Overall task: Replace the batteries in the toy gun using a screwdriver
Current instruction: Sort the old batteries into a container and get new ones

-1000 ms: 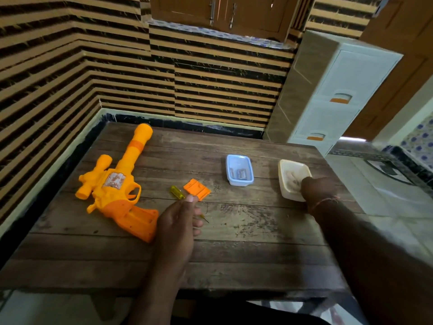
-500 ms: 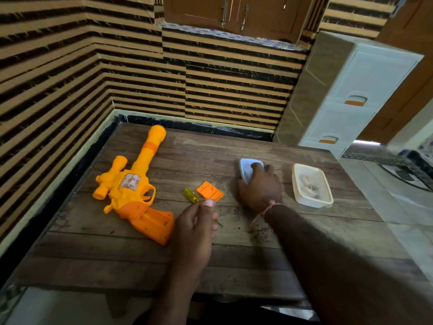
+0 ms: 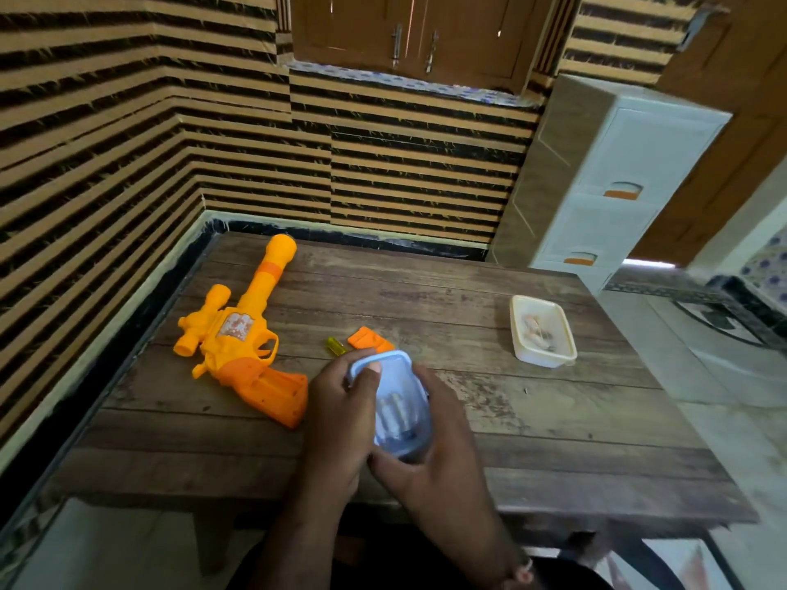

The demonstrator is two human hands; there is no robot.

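Head view, lower centre: both hands, left hand [image 3: 340, 415] and right hand [image 3: 430, 453], clasp the blue box [image 3: 394, 402] of batteries [image 3: 389, 413]; it looks light, stiff, best gripped by its sides.

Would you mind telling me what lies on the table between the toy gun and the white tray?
In the head view, the screwdriver's yellow handle and an orange cover piece lie between the toy gun and the white tray.

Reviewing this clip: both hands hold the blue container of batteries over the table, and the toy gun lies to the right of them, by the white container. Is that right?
Not quite. The head view shows the toy gun lying to the left of the hands, near the striped wall. The rest holds: the left hand and right hand hold the blue container with batteries inside, and the white container sits to the right.
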